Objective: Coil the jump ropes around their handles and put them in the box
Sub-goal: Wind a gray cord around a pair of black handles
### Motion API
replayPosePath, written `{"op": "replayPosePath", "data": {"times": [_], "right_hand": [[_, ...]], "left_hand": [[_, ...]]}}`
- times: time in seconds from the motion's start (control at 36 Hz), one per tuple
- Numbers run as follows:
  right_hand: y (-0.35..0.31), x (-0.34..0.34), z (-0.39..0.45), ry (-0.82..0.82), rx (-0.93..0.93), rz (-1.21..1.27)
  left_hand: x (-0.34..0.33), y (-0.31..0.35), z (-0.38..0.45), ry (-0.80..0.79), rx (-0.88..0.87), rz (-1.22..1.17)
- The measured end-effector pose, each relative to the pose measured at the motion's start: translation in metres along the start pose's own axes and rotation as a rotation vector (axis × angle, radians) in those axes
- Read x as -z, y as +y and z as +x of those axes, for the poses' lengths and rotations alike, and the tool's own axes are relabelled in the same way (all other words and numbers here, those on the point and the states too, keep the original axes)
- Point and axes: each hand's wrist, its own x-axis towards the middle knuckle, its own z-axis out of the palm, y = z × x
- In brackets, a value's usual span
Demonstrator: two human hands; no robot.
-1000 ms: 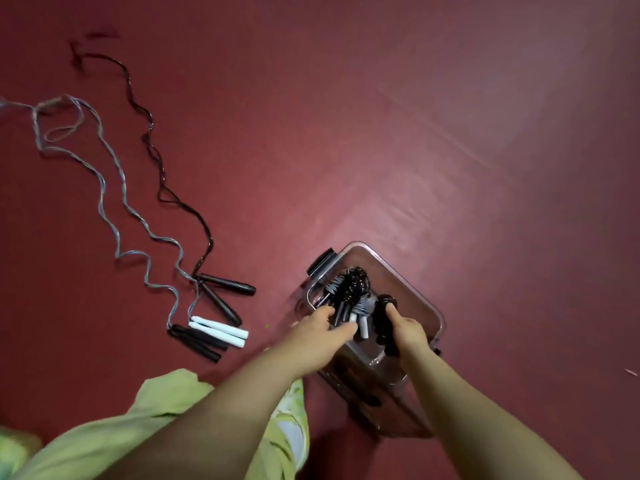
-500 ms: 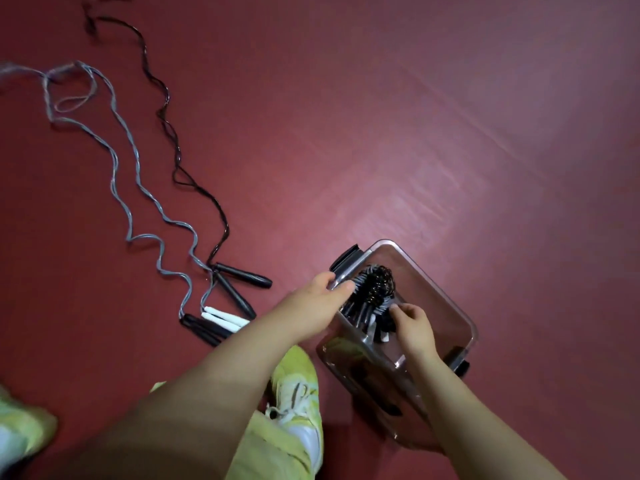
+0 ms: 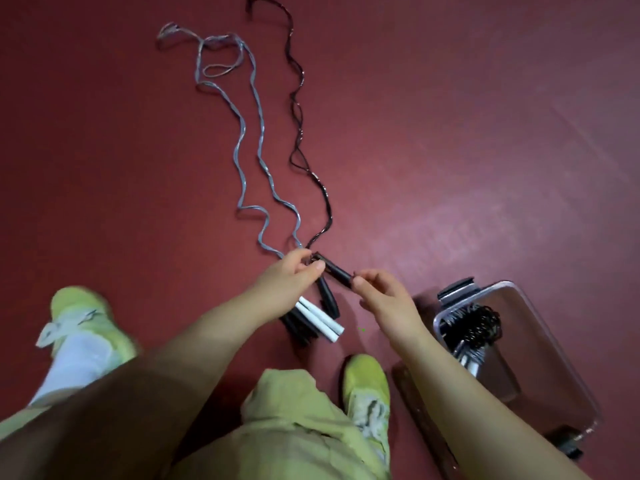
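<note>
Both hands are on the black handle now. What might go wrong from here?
1. The black rope runs close beside the grey rope; coiling may drag or tangle both.
2. The left hand and right hand pinch only one black handle; the second black handle could trail and snag the white handles.

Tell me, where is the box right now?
The clear box sits on the red floor at the lower right of the head view, beside the person's right forearm, with coiled ropes inside its near end.

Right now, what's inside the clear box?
Inside the clear box sit coiled jump ropes, black and grey, wound around their handles. How many bundles there are cannot be told; they overlap.
</note>
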Motion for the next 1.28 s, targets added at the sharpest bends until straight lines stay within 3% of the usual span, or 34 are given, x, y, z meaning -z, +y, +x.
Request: {"op": "replayPosePath", "data": {"times": [0.25,0.56,0.72,0.83,0.97,1.06,1.28], "right_hand": [[0.045,-0.082,0.039,-0.171,-0.101,-0.173],[0.098,-0.147,0.077,-0.128,-0.220,-0.341],[0.114,-0.174,0.108,-0.098,-0.137,-0.789],[0.117,-0.185,0.117,-0.160,-0.027,-1.194],[0.119,-0.201,0.115,-0.290,-0.010,-1.410],[0.114,-0.201,0.111,-0.311,-0.023,-1.345],[0.057,-0.205,0.072,-0.424,-0.162,-0.652]], "left_hand": [[0.006,-0.122,-0.003,0.075,0.152,-0.302],[-0.014,-0.198,0.006,0.125,0.281,-0.555],[-0.024,-0.226,0.009,0.181,0.344,-0.639],[-0.020,-0.235,0.012,0.189,0.361,-0.683],[-0.012,-0.237,0.015,0.206,0.373,-0.778],[-0.008,-0.237,0.011,0.232,0.390,-0.790],[0.016,-0.218,-0.013,0.211,0.388,-0.711]]}}
